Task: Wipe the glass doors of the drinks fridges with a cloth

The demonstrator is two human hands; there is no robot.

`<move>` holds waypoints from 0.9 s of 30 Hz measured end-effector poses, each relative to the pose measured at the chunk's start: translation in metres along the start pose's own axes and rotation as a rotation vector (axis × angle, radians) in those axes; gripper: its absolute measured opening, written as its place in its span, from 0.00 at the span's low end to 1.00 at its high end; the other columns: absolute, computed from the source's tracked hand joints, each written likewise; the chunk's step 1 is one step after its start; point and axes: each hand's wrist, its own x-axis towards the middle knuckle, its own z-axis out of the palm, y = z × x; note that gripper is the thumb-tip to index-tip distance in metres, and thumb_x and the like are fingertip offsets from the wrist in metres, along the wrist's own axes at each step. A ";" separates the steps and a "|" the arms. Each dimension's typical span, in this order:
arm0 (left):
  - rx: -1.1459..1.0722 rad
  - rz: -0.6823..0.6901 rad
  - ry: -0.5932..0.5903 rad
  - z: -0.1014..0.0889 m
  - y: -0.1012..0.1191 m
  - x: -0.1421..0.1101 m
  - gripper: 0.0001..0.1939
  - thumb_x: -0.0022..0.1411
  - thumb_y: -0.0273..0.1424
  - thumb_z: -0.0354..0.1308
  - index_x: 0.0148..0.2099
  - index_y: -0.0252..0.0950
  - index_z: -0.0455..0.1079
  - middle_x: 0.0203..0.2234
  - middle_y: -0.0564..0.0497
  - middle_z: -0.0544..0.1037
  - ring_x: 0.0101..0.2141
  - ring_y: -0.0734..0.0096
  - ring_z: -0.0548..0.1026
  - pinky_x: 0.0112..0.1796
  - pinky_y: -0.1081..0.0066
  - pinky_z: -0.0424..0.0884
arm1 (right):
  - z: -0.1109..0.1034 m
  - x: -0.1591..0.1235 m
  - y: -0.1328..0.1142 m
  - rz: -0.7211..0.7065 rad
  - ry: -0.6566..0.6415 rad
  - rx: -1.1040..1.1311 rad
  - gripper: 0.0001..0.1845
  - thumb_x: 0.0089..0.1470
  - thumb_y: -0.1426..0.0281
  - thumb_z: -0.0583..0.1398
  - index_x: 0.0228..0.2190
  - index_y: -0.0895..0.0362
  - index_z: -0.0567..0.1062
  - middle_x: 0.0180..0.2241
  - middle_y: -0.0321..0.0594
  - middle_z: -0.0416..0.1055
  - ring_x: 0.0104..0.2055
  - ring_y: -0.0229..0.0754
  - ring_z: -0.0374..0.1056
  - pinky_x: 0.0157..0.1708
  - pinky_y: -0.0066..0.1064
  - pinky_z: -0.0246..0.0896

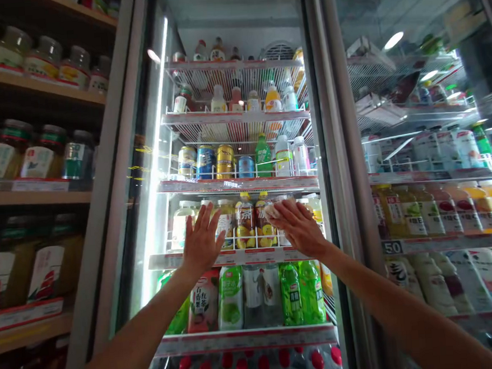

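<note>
One pale, partly hidden cloth [270, 211]

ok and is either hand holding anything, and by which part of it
The right hand has a pale, cloth-like wad under its fingers; an edge shows, but the exact grip is hidden. The left hand, spread open, visibly holds nothing.

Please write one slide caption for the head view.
Left hand spread, right hand flat against a pale wad, before a drinks fridge.
</note>
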 end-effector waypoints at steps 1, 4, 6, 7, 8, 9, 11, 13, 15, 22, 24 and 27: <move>0.000 -0.004 -0.006 0.001 0.000 0.000 0.24 0.63 0.36 0.43 0.59 0.35 0.58 0.62 0.43 0.54 0.62 0.57 0.51 0.59 0.51 0.44 | -0.001 0.000 0.005 0.048 0.018 -0.009 0.26 0.56 0.72 0.50 0.56 0.44 0.61 0.61 0.34 0.53 0.65 0.46 0.44 0.61 0.47 0.44; -0.013 -0.014 -0.003 0.004 0.001 -0.001 0.24 0.63 0.36 0.43 0.60 0.35 0.58 0.62 0.42 0.54 0.62 0.57 0.51 0.59 0.50 0.44 | -0.003 0.006 0.019 0.440 0.203 -0.057 0.25 0.57 0.73 0.48 0.55 0.50 0.63 0.62 0.40 0.52 0.65 0.49 0.44 0.59 0.50 0.46; -0.027 -0.016 0.005 0.005 0.001 -0.002 0.24 0.63 0.36 0.44 0.60 0.37 0.57 0.62 0.43 0.54 0.62 0.57 0.50 0.59 0.50 0.42 | -0.002 0.006 0.015 0.524 0.246 -0.054 0.24 0.57 0.73 0.48 0.55 0.52 0.64 0.62 0.42 0.50 0.65 0.50 0.42 0.59 0.50 0.46; -0.032 -0.014 0.008 0.005 0.001 -0.002 0.24 0.63 0.36 0.44 0.61 0.37 0.57 0.62 0.43 0.54 0.62 0.58 0.50 0.59 0.50 0.42 | -0.001 0.003 0.010 0.456 0.218 -0.042 0.24 0.57 0.73 0.48 0.55 0.52 0.64 0.63 0.41 0.49 0.65 0.50 0.41 0.59 0.50 0.46; -0.034 -0.011 0.011 0.005 0.001 -0.002 0.24 0.63 0.36 0.44 0.61 0.37 0.57 0.62 0.43 0.54 0.62 0.57 0.51 0.59 0.49 0.42 | -0.001 -0.002 0.003 0.330 0.166 -0.025 0.25 0.56 0.73 0.49 0.55 0.51 0.63 0.63 0.40 0.50 0.65 0.49 0.41 0.60 0.48 0.46; -0.031 -0.008 0.013 0.005 0.001 -0.002 0.24 0.63 0.36 0.43 0.60 0.36 0.57 0.62 0.42 0.54 0.62 0.57 0.51 0.59 0.49 0.42 | 0.000 -0.006 -0.003 0.177 0.098 -0.009 0.26 0.55 0.73 0.50 0.56 0.49 0.62 0.62 0.38 0.50 0.66 0.48 0.41 0.60 0.47 0.44; -0.020 -0.002 0.015 0.004 0.002 -0.001 0.24 0.63 0.36 0.43 0.60 0.35 0.58 0.62 0.41 0.54 0.62 0.56 0.51 0.59 0.49 0.43 | -0.001 -0.011 -0.006 -0.059 -0.018 0.006 0.29 0.54 0.73 0.52 0.57 0.45 0.59 0.62 0.35 0.52 0.65 0.45 0.42 0.61 0.45 0.42; -0.008 0.004 0.022 0.005 0.001 -0.001 0.24 0.63 0.36 0.43 0.60 0.34 0.58 0.62 0.41 0.54 0.62 0.56 0.51 0.59 0.49 0.43 | -0.002 -0.006 0.003 0.001 0.018 -0.023 0.30 0.54 0.73 0.52 0.57 0.44 0.58 0.62 0.35 0.53 0.64 0.46 0.45 0.61 0.47 0.43; -0.002 0.005 0.030 0.006 0.000 -0.002 0.24 0.63 0.35 0.43 0.59 0.34 0.59 0.61 0.41 0.55 0.62 0.56 0.51 0.59 0.49 0.44 | -0.002 0.007 0.016 0.296 0.211 -0.061 0.29 0.55 0.73 0.50 0.58 0.46 0.58 0.61 0.38 0.53 0.64 0.49 0.46 0.59 0.51 0.46; -0.114 -0.029 0.088 0.000 0.013 0.003 0.26 0.63 0.33 0.45 0.62 0.38 0.53 0.62 0.43 0.55 0.62 0.58 0.51 0.60 0.50 0.42 | 0.021 0.036 -0.037 0.155 0.145 0.079 0.34 0.54 0.76 0.49 0.61 0.48 0.49 0.62 0.37 0.52 0.66 0.48 0.40 0.61 0.50 0.45; -0.229 -0.013 0.153 -0.006 0.032 0.012 0.26 0.64 0.32 0.43 0.64 0.38 0.50 0.61 0.44 0.56 0.62 0.61 0.51 0.61 0.52 0.44 | 0.029 0.039 -0.064 0.156 0.132 0.157 0.35 0.55 0.75 0.49 0.62 0.52 0.44 0.62 0.40 0.53 0.66 0.46 0.41 0.62 0.47 0.45; -0.467 0.038 0.205 -0.009 0.068 0.026 0.26 0.65 0.30 0.40 0.64 0.36 0.46 0.60 0.44 0.58 0.61 0.67 0.54 0.59 0.59 0.54 | 0.038 0.041 -0.087 0.226 0.262 0.280 0.38 0.56 0.73 0.48 0.63 0.58 0.35 0.62 0.48 0.50 0.66 0.43 0.41 0.61 0.44 0.49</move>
